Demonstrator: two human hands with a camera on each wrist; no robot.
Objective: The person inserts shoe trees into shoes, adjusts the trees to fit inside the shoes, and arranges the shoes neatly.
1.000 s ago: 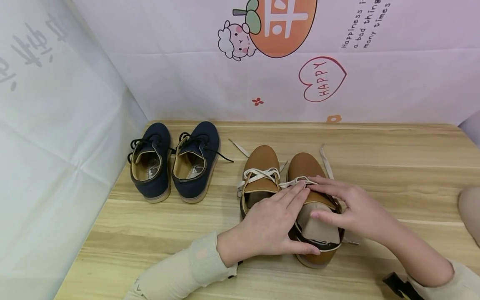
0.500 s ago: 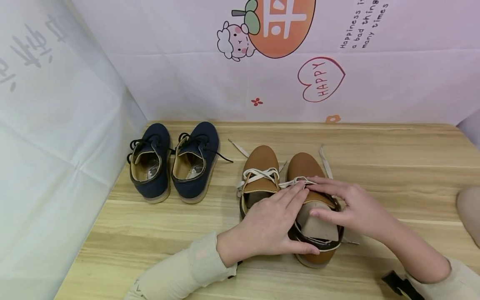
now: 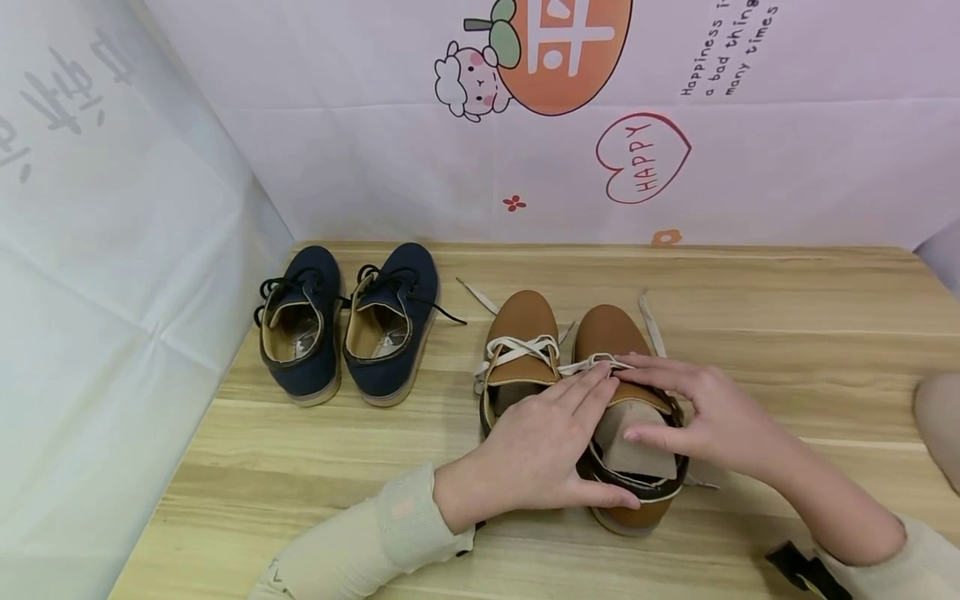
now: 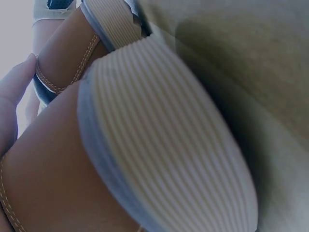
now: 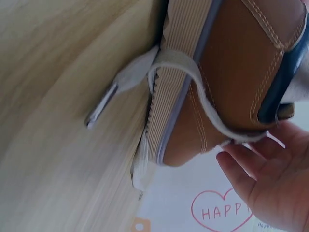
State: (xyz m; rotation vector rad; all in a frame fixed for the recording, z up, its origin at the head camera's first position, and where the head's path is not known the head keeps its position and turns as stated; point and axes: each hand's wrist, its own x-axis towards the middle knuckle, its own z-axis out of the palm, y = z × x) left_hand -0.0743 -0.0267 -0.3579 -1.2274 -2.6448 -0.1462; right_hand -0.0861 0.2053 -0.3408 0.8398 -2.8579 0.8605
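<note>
Two brown shoes stand side by side, toes pointing away. My left hand (image 3: 536, 446) lies across the left brown shoe (image 3: 525, 312), its straight fingertips reaching the laces of the right brown shoe (image 3: 609, 327). From the other side, my right hand (image 3: 708, 417) rests on that right shoe, fingertips at its laces and thumb over its opening. Grey-beige stuffing (image 3: 637, 448) fills the opening. In the right wrist view, a white shoelace (image 5: 207, 101) loops down the shoe's side near the fingers. Ribbed pale soles (image 4: 164, 140) fill the left wrist view. My fingers partly hide the right shoe's lacing.
A pair of navy shoes, one left (image 3: 311, 367) and one right (image 3: 393, 367), stands at the left on the wooden table (image 3: 787, 333). A printed white cloth (image 3: 360, 150) rises behind. A beige rounded thing (image 3: 937, 425) shows at the right edge.
</note>
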